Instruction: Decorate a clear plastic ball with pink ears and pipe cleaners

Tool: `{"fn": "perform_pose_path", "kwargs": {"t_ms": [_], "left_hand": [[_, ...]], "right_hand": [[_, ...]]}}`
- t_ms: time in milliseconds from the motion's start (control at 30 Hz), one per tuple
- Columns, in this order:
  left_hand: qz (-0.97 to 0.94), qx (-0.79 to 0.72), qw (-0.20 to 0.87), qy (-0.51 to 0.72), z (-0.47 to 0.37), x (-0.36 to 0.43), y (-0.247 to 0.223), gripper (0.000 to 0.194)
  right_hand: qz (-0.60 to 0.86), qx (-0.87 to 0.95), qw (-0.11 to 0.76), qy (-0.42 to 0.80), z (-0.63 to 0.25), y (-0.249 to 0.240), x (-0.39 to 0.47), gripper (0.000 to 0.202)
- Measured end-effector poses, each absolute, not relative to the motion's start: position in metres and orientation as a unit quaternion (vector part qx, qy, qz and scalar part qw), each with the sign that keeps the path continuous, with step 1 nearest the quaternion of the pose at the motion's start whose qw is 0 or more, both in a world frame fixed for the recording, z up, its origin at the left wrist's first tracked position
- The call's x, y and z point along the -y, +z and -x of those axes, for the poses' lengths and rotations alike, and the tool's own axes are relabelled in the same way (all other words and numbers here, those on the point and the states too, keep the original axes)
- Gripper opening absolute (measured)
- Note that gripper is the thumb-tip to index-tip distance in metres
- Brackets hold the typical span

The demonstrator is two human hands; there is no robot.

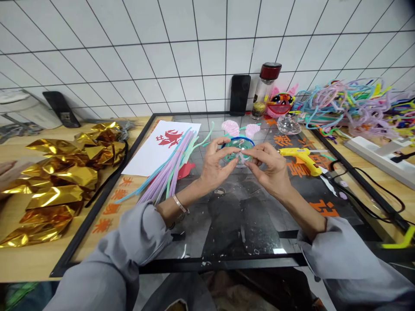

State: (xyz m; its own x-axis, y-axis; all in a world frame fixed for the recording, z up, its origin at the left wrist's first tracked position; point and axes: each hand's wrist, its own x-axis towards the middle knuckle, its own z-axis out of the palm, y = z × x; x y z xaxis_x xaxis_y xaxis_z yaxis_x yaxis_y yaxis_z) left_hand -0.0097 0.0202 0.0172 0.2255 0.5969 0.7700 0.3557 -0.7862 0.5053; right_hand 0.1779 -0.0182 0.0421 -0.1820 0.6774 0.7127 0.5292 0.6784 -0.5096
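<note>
Close together over the middle of the board, my left hand (218, 163) and my right hand (267, 164) are both closed in a pinch. Between their fingertips is a short pale lilac pipe cleaner (241, 159). Just behind it, partly covered by my fingers, sits a clear round shell (238, 146) with a blue rim and green inside; whether my fingers touch it I cannot tell. Two pink fuzzy ear shapes (231, 128) lie beyond the shell. A bundle of lilac, blue and green pipe cleaners (173, 166) rests left of my left hand. To the right lies a yellow glue gun (303, 158).
Gold foil (65, 181) covers the left side, with a person's hand at the far left edge. A glass bottle (264, 93), a black phone (240, 95) and a pink animal figure (281, 103) stand at the back. Tangled pipe cleaners (353, 106), a power strip (382, 160) and cables lie right.
</note>
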Motion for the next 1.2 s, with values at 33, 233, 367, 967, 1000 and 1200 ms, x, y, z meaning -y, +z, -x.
{"fn": "perform_pose_path", "kwargs": {"t_ms": [33,233,367,967,1000,1200], "left_hand": [[-0.777,-0.306,0.107,0.540,0.010,-0.020,0.017,0.019],[-0.778,-0.310,0.090,0.540,0.010,-0.018,0.017,0.020],[-0.776,-0.310,0.082,0.543,0.009,-0.017,0.017,0.016],[-0.774,-0.318,0.085,0.541,0.010,-0.013,0.021,0.010],[-0.773,-0.322,0.089,0.540,0.010,-0.013,0.022,0.010],[-0.774,-0.341,0.091,0.525,0.012,-0.013,0.023,0.013]], "right_hand": [[0.385,0.775,0.497,0.066,-0.178,0.041,0.017,0.021],[0.382,0.786,0.486,0.019,-0.177,0.036,0.016,0.019],[0.404,0.769,0.496,0.011,-0.174,0.036,0.018,0.013],[0.493,0.695,0.516,0.090,-0.157,0.044,0.019,0.014],[0.494,0.688,0.521,0.107,-0.157,0.044,0.019,0.014],[0.501,0.641,0.541,0.213,-0.158,0.044,0.020,0.013]]}}
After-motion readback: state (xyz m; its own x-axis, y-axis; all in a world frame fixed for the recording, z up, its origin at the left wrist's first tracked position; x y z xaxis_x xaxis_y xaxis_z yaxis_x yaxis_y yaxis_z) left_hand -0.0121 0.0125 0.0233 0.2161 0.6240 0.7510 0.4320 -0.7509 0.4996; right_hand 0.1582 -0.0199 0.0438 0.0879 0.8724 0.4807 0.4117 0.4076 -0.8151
